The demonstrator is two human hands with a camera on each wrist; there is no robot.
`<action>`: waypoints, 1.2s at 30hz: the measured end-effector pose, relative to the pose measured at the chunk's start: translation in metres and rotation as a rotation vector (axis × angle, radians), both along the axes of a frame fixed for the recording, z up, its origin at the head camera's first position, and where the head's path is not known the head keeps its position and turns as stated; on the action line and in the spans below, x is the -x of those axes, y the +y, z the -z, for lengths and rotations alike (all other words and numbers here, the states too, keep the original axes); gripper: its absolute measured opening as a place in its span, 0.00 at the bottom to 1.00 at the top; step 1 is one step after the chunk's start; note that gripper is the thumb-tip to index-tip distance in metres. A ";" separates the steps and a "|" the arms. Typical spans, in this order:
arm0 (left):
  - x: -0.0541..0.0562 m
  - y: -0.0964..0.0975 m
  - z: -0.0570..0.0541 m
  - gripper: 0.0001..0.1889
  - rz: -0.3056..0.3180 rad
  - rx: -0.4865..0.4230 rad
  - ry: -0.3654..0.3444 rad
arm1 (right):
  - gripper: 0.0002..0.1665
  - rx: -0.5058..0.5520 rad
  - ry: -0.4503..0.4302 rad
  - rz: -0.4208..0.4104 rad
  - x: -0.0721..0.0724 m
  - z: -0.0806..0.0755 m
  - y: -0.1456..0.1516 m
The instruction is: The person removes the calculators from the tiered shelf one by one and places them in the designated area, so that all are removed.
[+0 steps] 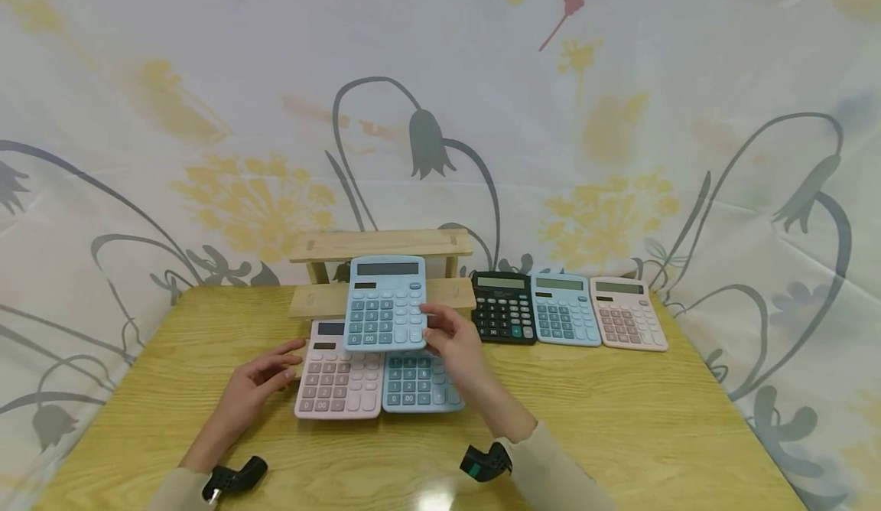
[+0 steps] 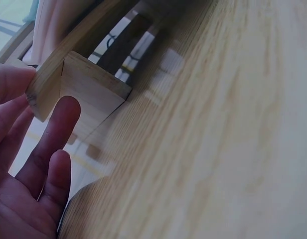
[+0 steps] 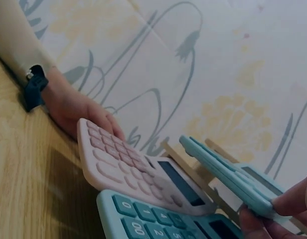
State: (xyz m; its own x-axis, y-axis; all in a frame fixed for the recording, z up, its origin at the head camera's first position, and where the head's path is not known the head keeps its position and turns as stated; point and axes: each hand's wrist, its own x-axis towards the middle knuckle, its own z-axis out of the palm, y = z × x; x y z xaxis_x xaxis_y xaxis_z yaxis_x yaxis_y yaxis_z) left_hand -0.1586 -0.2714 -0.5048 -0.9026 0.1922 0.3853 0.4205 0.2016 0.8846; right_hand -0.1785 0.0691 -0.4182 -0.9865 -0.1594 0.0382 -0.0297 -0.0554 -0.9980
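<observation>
My right hand [image 1: 460,346] pinches a light blue calculator [image 1: 375,304] by its right edge, between thumb and fingers. It is held face up in front of the wooden tiered stand [image 1: 381,243], overlapping the middle board. Below it, a pink calculator [image 1: 340,385] and a second blue calculator [image 1: 423,396] lean side by side on the low front of the stand. The held calculator covers part of both. Beside the pink one, my left hand [image 1: 258,385] has its fingers spread. In the left wrist view its fingertips touch the end of a wooden board [image 2: 49,84].
To the right of the stand, a black calculator [image 1: 504,308], another blue calculator [image 1: 567,308] and another pink calculator [image 1: 628,312] stand in a row. The wooden table [image 1: 619,419] meets a flower-patterned cloth [image 1: 275,75] at the back.
</observation>
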 end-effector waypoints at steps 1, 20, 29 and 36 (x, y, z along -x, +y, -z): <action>0.000 0.000 0.000 0.10 0.000 -0.002 0.003 | 0.22 -0.002 -0.002 0.003 0.000 0.000 0.002; -0.003 0.001 0.001 0.09 -0.043 0.011 -0.035 | 0.23 -0.047 0.026 0.090 -0.001 -0.008 0.053; -0.003 0.003 -0.001 0.09 -0.060 0.033 -0.048 | 0.23 -0.058 0.008 0.113 -0.003 -0.012 0.079; -0.002 0.003 -0.003 0.09 -0.057 0.030 -0.029 | 0.24 -0.109 -0.011 0.135 -0.004 -0.011 0.098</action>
